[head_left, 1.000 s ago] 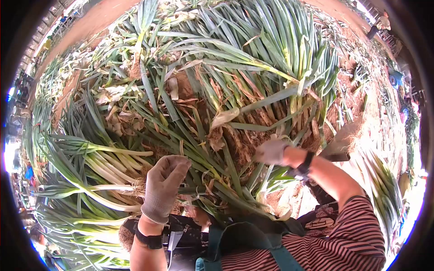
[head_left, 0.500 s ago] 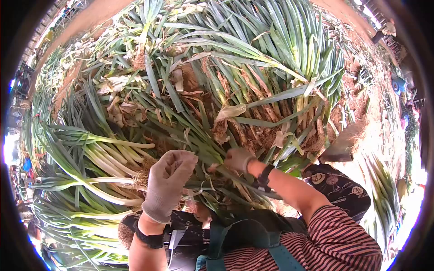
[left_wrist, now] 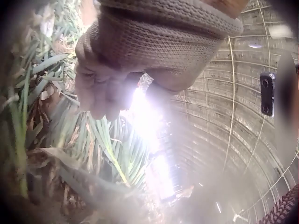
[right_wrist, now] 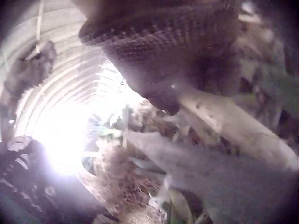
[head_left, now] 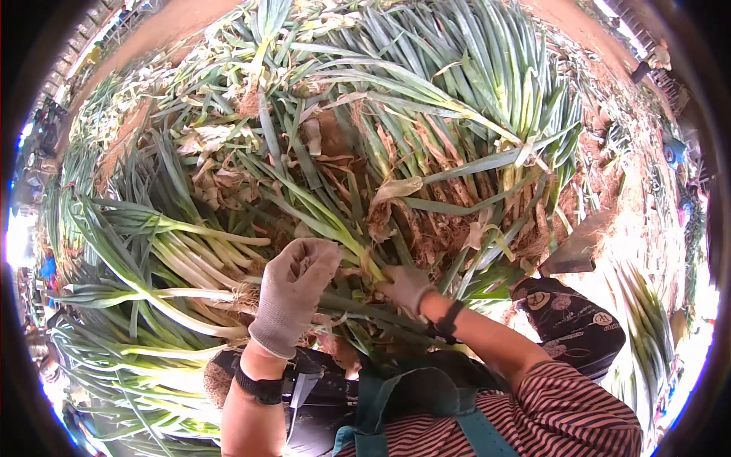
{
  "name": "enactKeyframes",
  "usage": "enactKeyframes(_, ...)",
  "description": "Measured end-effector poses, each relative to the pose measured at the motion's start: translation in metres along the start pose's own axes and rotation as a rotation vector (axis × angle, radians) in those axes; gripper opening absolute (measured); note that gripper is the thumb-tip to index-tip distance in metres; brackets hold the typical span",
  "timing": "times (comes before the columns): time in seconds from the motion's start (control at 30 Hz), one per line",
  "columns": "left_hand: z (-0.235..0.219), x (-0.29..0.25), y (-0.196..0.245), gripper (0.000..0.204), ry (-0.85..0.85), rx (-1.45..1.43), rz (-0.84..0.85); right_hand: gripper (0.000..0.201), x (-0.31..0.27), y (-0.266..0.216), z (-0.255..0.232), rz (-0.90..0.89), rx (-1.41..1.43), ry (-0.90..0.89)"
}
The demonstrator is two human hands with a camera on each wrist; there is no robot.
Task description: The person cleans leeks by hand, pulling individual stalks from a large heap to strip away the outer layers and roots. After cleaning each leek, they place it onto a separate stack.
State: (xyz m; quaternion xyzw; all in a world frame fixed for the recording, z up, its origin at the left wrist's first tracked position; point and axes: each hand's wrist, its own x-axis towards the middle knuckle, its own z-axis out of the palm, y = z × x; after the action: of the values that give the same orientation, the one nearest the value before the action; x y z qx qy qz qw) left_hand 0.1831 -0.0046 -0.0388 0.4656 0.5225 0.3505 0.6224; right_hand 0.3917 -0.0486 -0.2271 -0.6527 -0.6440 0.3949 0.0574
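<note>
In the head view my gloved right hand [head_left: 407,289] grips a leek [head_left: 369,265] low on its stalk, and its green leaves reach up and left. A pale stalk [right_wrist: 233,119] runs out from under the right glove in the right wrist view. My gloved left hand [head_left: 295,293] is raised just left of that leek, fingers loosely bent. No object shows in the left hand's fingers [left_wrist: 105,95] in the left wrist view. Cleaned leeks with white stalks [head_left: 190,266] lie left of the left hand, roots toward it.
A large heap of uncleaned leeks [head_left: 487,84] with brown roots lies ahead. At the right stand a flat metal blade [head_left: 575,247] and another leek bundle [head_left: 636,312]. Stripped leaves [head_left: 217,183] litter the ground. The person's patterned trouser knee [head_left: 571,327] is near the right forearm.
My right hand has swept left from beside the blade to the leaves before me and taken hold of a leek. The left hand has stayed raised, drifting slightly up and right.
</note>
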Motion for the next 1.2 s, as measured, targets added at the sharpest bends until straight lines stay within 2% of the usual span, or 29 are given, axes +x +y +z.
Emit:
enactKeyframes(0.13, -0.003, 0.002, -0.002, 0.024, 0.003, 0.017, -0.011, 0.024, -0.025, -0.041, -0.075, -0.092, 0.146, 0.284)
enactKeyframes(0.27, 0.006, 0.002, 0.002, 0.028, 0.030, -0.030, -0.099, 0.017, -0.054, -0.081, -0.107, -0.275, 0.191, 0.592)
enactKeyframes(0.33, 0.016, -0.005, 0.013, 0.030, 0.046, -0.061, -0.140, 0.021, -0.064, -0.092, -0.111, -0.364, 0.134, 0.642)
enactKeyframes(0.43, 0.020, -0.005, 0.006, 0.026, -0.020, -0.357, -0.133, 0.028, -0.078, -0.100, -0.103, -0.529, 0.006, 0.667)
enactKeyframes(0.53, 0.019, -0.003, 0.000, 0.020, -0.035, -0.528, -0.056, 0.033, -0.078, -0.097, -0.091, -0.501, 0.320, 0.572)
enactKeyframes(0.57, 0.016, -0.001, -0.001, 0.019, -0.023, -0.560, -0.045, 0.036, -0.080, -0.096, -0.092, -0.331, 0.709, 0.353)
enactKeyframes(0.67, 0.011, -0.005, 0.003, 0.016, -0.036, -0.615, 0.003, 0.036, -0.092, -0.102, -0.113, -0.090, 1.055, 0.048)
enactKeyframes(0.73, 0.013, -0.006, 0.004, 0.015, -0.042, -0.694, 0.059, 0.034, -0.096, -0.106, -0.112, -0.115, 1.197, -0.010)
enactKeyframes(0.77, 0.012, -0.006, 0.003, 0.013, -0.107, -0.750, 0.090, 0.033, -0.094, -0.103, -0.105, -0.142, 1.278, -0.051)
enactKeyframes(0.8, 0.011, -0.006, 0.002, 0.011, -0.119, -0.776, 0.070, 0.033, -0.093, -0.102, -0.101, -0.169, 1.359, -0.096)
enactKeyframes(0.9, 0.008, -0.008, 0.000, 0.007, -0.126, -0.855, 0.023, 0.030, -0.099, -0.114, -0.100, -0.166, 1.289, 0.088)
enactKeyframes(1.0, 0.000, -0.002, -0.019, 0.006, -0.284, -1.091, -0.043, 0.023, -0.104, -0.119, -0.102, -0.198, 1.331, 0.081)
enactKeyframes(1.03, 0.001, -0.010, -0.016, 0.009, -0.330, -1.033, 0.011, 0.022, -0.104, -0.118, -0.103, -0.221, 1.327, 0.072)
enactKeyframes(1.1, 0.001, -0.015, -0.010, 0.012, -0.268, -0.750, -0.030, 0.022, -0.103, -0.116, -0.104, -0.268, 1.319, 0.050)
enactKeyframes(1.17, -0.002, -0.011, -0.012, 0.026, -0.382, -0.606, -0.246, 0.023, -0.104, -0.121, -0.106, -0.324, 1.269, 0.184)
enactKeyframes(1.2, 0.004, -0.012, -0.012, 0.030, -0.388, -0.237, -0.218, 0.023, -0.106, -0.124, -0.108, -0.351, 1.242, 0.250)
